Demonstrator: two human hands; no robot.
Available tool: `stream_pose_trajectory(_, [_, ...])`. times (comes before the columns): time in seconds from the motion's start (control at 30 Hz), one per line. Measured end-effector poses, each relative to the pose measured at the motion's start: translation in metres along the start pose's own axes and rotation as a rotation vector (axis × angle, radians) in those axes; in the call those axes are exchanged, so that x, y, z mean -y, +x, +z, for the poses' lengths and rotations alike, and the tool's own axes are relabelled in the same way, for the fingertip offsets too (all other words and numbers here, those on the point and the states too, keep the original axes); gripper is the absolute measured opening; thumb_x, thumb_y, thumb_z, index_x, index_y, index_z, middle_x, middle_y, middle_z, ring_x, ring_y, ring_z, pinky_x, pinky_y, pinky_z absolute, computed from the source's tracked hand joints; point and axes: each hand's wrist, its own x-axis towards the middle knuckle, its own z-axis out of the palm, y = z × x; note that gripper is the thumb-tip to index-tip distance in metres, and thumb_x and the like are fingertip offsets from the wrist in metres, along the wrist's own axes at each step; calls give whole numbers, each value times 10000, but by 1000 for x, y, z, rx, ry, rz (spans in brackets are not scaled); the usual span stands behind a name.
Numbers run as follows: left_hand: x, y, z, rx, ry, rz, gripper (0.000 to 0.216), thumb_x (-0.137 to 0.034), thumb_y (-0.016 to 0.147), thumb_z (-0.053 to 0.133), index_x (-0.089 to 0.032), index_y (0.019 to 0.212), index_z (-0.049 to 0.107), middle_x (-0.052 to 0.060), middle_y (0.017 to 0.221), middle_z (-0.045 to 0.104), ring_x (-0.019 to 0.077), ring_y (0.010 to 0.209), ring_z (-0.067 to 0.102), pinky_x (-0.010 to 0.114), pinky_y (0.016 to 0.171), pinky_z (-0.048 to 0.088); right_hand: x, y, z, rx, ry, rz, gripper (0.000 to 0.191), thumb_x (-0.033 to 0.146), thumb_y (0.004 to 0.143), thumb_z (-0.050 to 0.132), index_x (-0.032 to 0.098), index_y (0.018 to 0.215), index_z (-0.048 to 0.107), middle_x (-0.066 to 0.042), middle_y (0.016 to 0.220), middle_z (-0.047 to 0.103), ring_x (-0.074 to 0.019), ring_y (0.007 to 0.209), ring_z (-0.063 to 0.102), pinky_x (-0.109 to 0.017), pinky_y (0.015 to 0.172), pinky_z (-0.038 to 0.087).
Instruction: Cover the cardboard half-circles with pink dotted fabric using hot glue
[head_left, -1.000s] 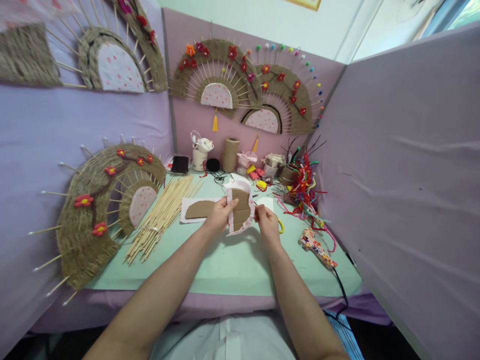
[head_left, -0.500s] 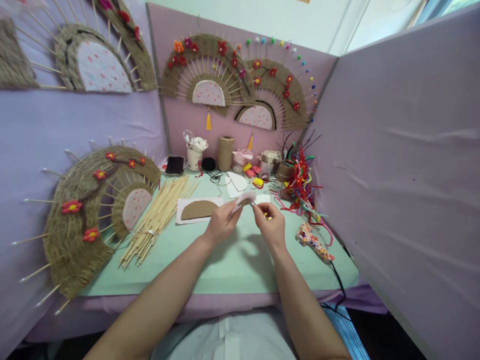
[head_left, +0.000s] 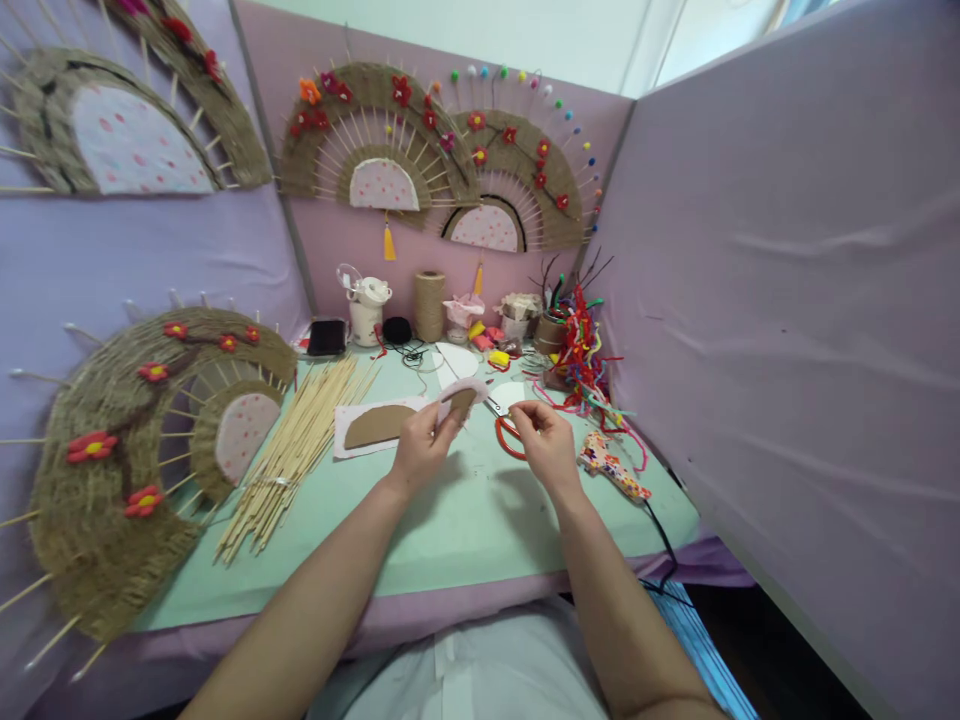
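My left hand pinches a half-round cardboard piece with a pale fabric edge, lifted above the table and tilted. To its right, my right hand is closed, thumb against fingertips; whatever is between them is too small to make out. Scissors with orange-red handles lie just behind the right fingers, partly covered by that hand. Left of the left hand, a brown cardboard half-circle rests on a white fabric piece. White paper shapes lie behind the held piece.
A bundle of thin wooden sticks lies at left beside a woven fan. A flower-patterned glue gun with a black cord is at right. Along the back stand a twine spool, small containers and coloured pipe cleaners.
My right hand has moved away from the fabric-edged piece, opening a gap between my hands. The scissors' handles now show behind it. The whole view has shifted slightly to the right.
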Motion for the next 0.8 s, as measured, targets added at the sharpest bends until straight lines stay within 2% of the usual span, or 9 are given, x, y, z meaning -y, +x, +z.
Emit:
stream_pose_trajectory(0.1, [2,1,-1,-70,-16,-109,341,-360,846,496,-184,570,403,-46,510,373,95,500,358,243,512,288,-20,-1,-40,126,-267,-9,210,343,800,514,173,823,635,-45,813,659,-171,750,584,-283,698,438])
stream_pose_trajectory(0.17, [2,2,-1,-86,-47,-184,339,-381,843,494,-185,581,403,-47,520,365,98,509,356,242,511,285,-37,-1,-72,201,-482,50,212,316,789,514,169,886,631,-66,878,664,-192,812,595,-299,731,438])
stream_pose_trajectory(0.27, [1,2,-1,-100,-93,-240,328,-405,830,504,-185,598,427,-43,535,383,104,521,373,242,516,296,-60,-3,-114,205,-800,147,256,284,773,524,144,962,626,-119,981,652,-228,917,586,-323,795,420])
stream_pose_trajectory(0.33, [1,3,-1,-100,-115,-263,299,-413,824,506,-182,636,475,-34,561,427,113,541,410,244,532,321,-69,-4,-130,236,-945,203,320,320,766,555,139,1022,617,-145,1049,630,-258,985,571,-335,828,403])
stream_pose_trajectory(0.43, [2,4,-1,-109,-117,-316,274,-424,812,514,-174,702,536,-23,585,478,127,558,450,247,544,347,-76,-6,-137,319,-1055,333,404,386,743,602,149,1070,597,-145,1030,630,-281,964,584,-331,775,406])
stream_pose_trajectory(0.53, [2,5,-1,-126,-116,-358,273,-431,796,525,-171,721,555,-23,585,493,129,549,451,244,533,348,-79,-8,-131,357,-1053,398,426,395,747,610,156,1098,574,-130,996,643,-268,906,607,-305,698,401])
stream_pose_trajectory(0.7, [2,5,-2,-120,-131,-346,275,-424,807,509,-169,707,537,-28,594,483,121,564,435,235,541,342,-78,-9,-123,322,-1065,343,333,302,771,600,113,1046,601,-166,980,650,-267,895,617,-306,702,395])
stream_pose_trajectory(0.8, [1,6,-3,-137,-107,-337,276,-414,812,508,-165,695,531,-28,599,478,117,579,428,233,556,343,-66,-9,-126,313,-956,293,288,298,756,607,128,988,621,-148,937,655,-259,850,615,-315,690,408])
